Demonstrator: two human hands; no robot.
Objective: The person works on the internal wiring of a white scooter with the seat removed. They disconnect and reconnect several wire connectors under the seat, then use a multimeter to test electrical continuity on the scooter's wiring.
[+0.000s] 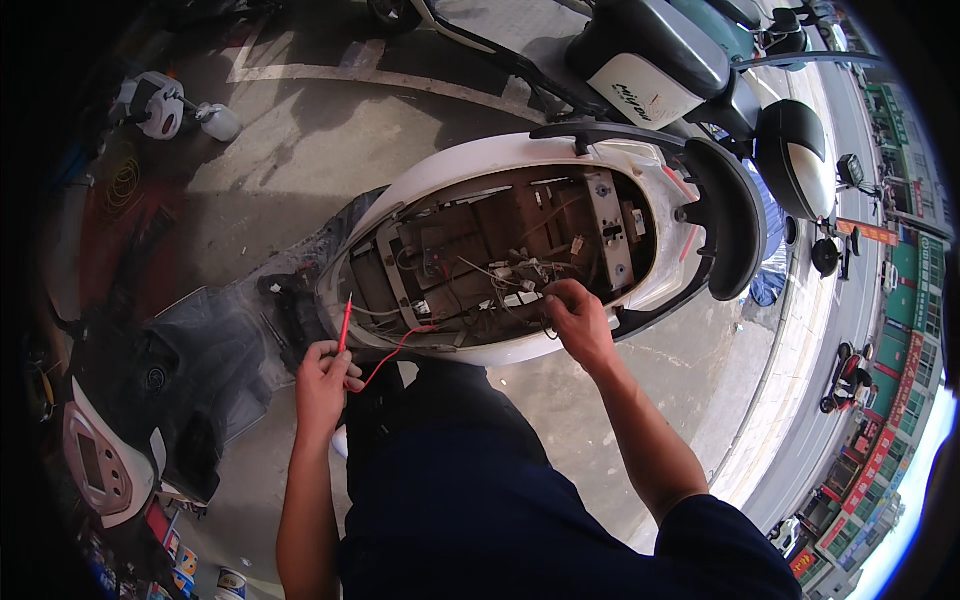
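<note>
A white electric scooter stands before me with its seat area uncovered, showing a brown cavity crossed by a metal bracket. My left hand is closed around a red test probe, its thin tip pointing up beside the front rim. From it a red lead curves into the opening. Over the cavity's near right side, my right hand is closed with its fingertips at the wires; exactly which strand they pinch is hard to make out. A tangle of wires and connectors lies left of those fingers.
The scooter's black rear grab rail curves at the right, and its handlebar panel is at lower left. Another scooter with a dark seat is parked beyond. A white sprayer-like container stands far left. A road runs along the right.
</note>
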